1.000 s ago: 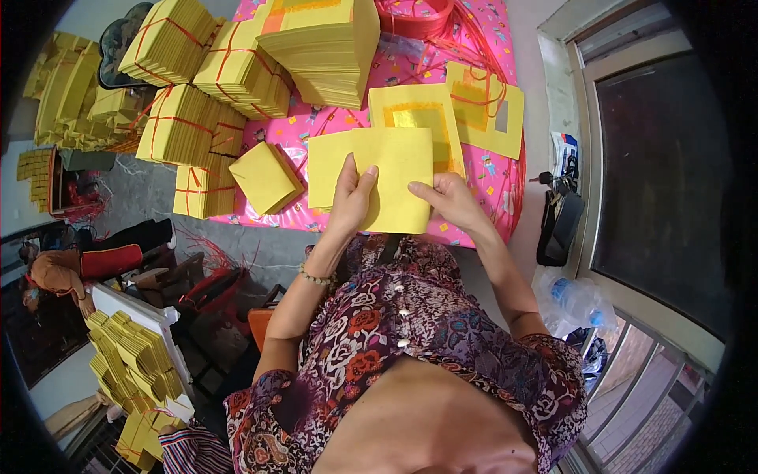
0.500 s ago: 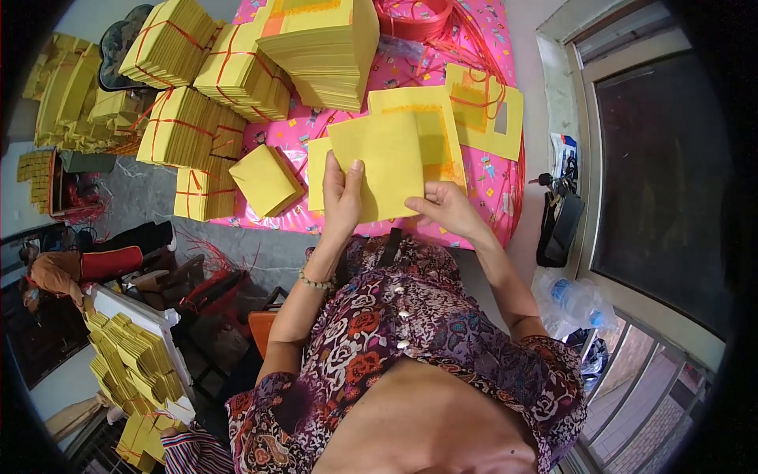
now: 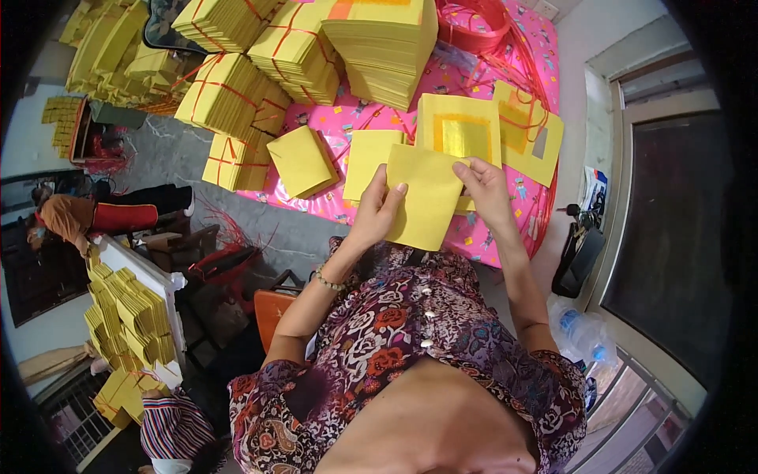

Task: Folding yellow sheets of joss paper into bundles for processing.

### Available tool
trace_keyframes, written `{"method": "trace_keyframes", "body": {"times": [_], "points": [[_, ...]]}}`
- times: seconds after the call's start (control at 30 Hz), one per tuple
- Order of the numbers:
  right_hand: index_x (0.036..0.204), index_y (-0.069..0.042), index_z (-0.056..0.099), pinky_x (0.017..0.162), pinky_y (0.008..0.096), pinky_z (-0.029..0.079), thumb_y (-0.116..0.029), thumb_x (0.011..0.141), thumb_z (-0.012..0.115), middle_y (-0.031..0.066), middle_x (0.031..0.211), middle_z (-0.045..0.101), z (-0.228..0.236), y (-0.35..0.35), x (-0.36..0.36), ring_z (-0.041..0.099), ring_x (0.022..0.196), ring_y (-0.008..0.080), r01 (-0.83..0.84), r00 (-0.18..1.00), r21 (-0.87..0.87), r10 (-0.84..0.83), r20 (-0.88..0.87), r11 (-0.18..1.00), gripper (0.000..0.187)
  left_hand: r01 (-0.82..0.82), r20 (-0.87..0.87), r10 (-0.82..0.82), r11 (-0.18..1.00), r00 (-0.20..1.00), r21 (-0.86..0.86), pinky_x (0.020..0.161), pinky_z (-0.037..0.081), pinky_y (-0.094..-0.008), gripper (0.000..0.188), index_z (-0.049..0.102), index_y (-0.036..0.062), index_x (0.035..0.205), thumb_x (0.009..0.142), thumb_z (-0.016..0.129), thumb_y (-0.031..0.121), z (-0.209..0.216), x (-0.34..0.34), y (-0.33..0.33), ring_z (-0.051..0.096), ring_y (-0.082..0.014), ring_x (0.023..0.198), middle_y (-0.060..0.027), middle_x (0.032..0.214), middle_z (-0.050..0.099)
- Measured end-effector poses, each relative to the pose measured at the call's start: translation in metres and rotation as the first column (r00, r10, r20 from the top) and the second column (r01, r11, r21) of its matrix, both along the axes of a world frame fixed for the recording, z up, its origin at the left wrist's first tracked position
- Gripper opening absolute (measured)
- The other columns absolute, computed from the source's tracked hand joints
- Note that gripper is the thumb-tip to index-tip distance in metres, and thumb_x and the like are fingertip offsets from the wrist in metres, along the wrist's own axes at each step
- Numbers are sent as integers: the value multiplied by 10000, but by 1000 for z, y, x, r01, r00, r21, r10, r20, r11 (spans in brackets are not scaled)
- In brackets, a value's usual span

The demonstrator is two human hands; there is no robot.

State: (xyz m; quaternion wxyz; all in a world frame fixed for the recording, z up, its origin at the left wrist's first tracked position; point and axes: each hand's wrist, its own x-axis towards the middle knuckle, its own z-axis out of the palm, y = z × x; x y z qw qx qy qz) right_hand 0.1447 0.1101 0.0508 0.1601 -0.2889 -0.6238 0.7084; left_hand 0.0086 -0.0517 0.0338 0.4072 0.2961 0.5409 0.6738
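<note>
Above the near edge of a pink patterned table (image 3: 505,51), both hands hold a folded sheet of yellow paper (image 3: 426,207). My left hand (image 3: 377,212) grips its left edge, thumb on top. My right hand (image 3: 483,189) pinches the upper right corner. Behind it lie a plain yellow sheet (image 3: 369,154) and a sheet with an orange border and a shiny gold square (image 3: 428,118), partly covered by the held paper. Left of these sits a small yellow paper stack (image 3: 298,162). A tall paper stack (image 3: 375,67) stands farther back.
Bundles tied with red string (image 3: 223,91) line the table's left side. Red plastic strands (image 3: 482,35) lie at the back right, over another sheet (image 3: 533,138). Two other people (image 3: 71,213) are at the left, near a table of yellow paper (image 3: 130,316). An orange chair (image 3: 272,316) stands beside me.
My right hand has moved from the paper's lower right corner up to its upper right corner. The paper is now tilted and closer to me. The whole view has shifted.
</note>
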Motion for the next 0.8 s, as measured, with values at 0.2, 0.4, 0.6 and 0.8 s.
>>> {"method": "trace_keyframes", "body": {"times": [0.2, 0.4, 0.6, 0.8], "points": [[1034, 1, 614, 739, 237, 485, -140, 896, 613, 76, 1034, 638, 1, -17, -12, 626, 885, 126, 94, 995, 114, -89, -48, 989, 197, -242, 169, 266, 958, 949, -152, 900, 447, -298, 335, 448, 0, 1266, 946, 484, 95, -27, -38, -23, 542, -148, 1058, -89, 1189, 568], [1046, -32, 611, 861, 360, 465, -126, 819, 660, 127, 1078, 596, -9, 3, 31, 591, 998, 304, -154, 972, 723, -27, 232, 673, 251, -523, 86, 565, 804, 821, -284, 859, 482, -319, 292, 483, 2, 1209, 944, 486, 123, -102, -153, -79, 596, -189, 986, -94, 1115, 598], [1067, -39, 599, 911, 405, 429, -154, 775, 696, 129, 1131, 557, -14, -3, 38, 521, 1080, 317, -255, 955, 808, 7, 297, 532, 329, -591, 100, 654, 731, 750, -342, 871, 469, -323, 296, 496, 3, 1209, 933, 504, 110, -167, -203, -93, 590, -197, 995, -87, 1117, 603], [1128, -56, 568, 926, 413, 417, -209, 743, 729, 153, 1186, 512, -6, -8, 38, 481, 1113, 334, -367, 919, 812, 39, 393, 455, 444, -510, 112, 568, 797, 815, -323, 846, 478, -332, 273, 511, -1, 1185, 925, 516, 82, -200, -211, -84, 597, -199, 970, -92, 1103, 609]]}}
